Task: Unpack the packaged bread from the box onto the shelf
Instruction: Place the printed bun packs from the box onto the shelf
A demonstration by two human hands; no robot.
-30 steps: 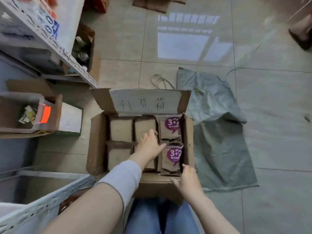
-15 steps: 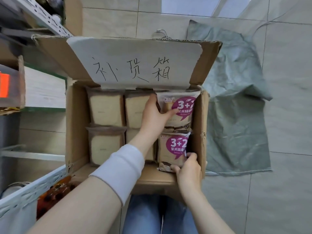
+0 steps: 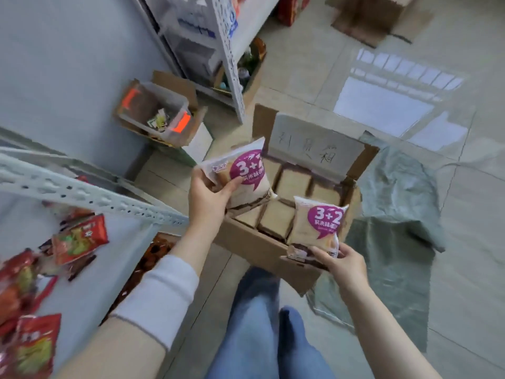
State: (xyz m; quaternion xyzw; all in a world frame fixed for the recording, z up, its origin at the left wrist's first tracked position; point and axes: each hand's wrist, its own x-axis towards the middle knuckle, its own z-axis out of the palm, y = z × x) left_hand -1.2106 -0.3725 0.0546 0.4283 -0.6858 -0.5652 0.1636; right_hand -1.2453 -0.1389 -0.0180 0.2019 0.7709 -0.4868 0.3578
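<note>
Left hand [image 3: 210, 198], right hand [image 3: 344, 265]: bread packs [image 3: 246, 173] [image 3: 317, 225] now out of box [image 3: 246, 239].

**Each hand grips a packet by the box**

The left hand [image 3: 209, 199], a white cuff [image 3: 161, 294] on its forearm, hovers over the near left corner of the box [image 3: 246, 239], thumb and fingers curled round one bread packet [image 3: 246, 173]. The right hand [image 3: 345, 265], forearm bare, pinches a second bread packet [image 3: 319, 222] by its lower edge at the box's near right corner.

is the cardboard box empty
No, several wrapped bread packs lie side by side inside the cardboard box.
</note>
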